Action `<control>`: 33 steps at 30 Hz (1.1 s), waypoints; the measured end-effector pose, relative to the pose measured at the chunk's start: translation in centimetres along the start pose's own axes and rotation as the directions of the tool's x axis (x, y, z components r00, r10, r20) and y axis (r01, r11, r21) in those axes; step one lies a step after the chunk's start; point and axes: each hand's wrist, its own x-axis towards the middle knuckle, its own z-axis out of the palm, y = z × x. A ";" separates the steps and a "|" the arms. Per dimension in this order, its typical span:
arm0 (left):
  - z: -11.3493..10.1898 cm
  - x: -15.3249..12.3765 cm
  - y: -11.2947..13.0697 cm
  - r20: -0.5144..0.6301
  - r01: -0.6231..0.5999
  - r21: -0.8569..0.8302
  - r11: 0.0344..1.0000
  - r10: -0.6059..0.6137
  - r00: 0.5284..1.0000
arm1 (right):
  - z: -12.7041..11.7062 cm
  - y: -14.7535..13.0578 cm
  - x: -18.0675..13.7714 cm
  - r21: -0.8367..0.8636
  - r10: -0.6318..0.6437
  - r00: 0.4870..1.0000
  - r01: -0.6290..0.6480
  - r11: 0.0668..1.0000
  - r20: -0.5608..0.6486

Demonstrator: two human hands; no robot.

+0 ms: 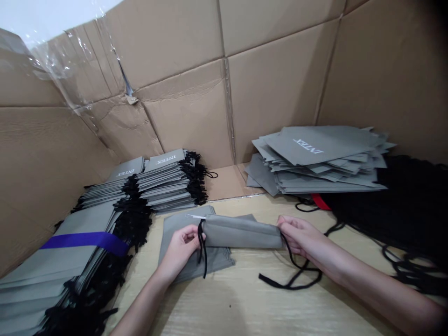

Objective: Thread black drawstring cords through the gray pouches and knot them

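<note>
At frame centre I see my left hand [182, 245] and right hand [297, 235] each clamped on an end of a grey pouch [241, 232], black drawstring [290, 275] trailing across the desk [245, 303].

Around us creased brown cardboard walls [196, 60], clear plastic film [75, 58] taped over the left panel, pale wood-grain tabletop [238, 298] beneath us, our light soft and even, bright white patch top left

We note a grey fabric pouch [241, 232], folded flat, held horizontally just above the wooden table; black drawstring [294, 275] trails from both ends, looping rightward on the tabletop.
</note>
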 end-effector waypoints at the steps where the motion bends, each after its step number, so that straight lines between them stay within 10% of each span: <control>1: 0.0 0.0 -0.1 -0.024 -0.008 0.023 1.000 0.009 1.000 | 0.0 0.1 0.0 0.003 -0.001 1.000 0.001 1.000 0.003; 7: -1.1 -0.1 0.3 -0.239 -0.136 0.168 0.976 0.175 0.955 | -0.5 0.1 0.3 -0.016 -0.017 1.000 0.017 1.000 -0.005; 12: -1.8 0.0 0.6 -0.270 -0.104 -0.288 0.952 0.023 0.963 | -0.6 -0.2 0.5 -0.022 -0.022 1.000 0.022 1.000 0.009; 21: -2.0 0.2 1.2 -0.124 -0.018 -0.835 0.551 -0.156 0.980 | -0.6 -0.2 0.6 -0.044 -0.014 0.999 0.016 0.999 0.034; 33: -0.7 0.3 0.0 -0.072 0.021 -0.534 0.845 -0.070 0.995 | -0.7 -0.1 0.7 0.012 -0.010 1.000 0.010 1.000 0.012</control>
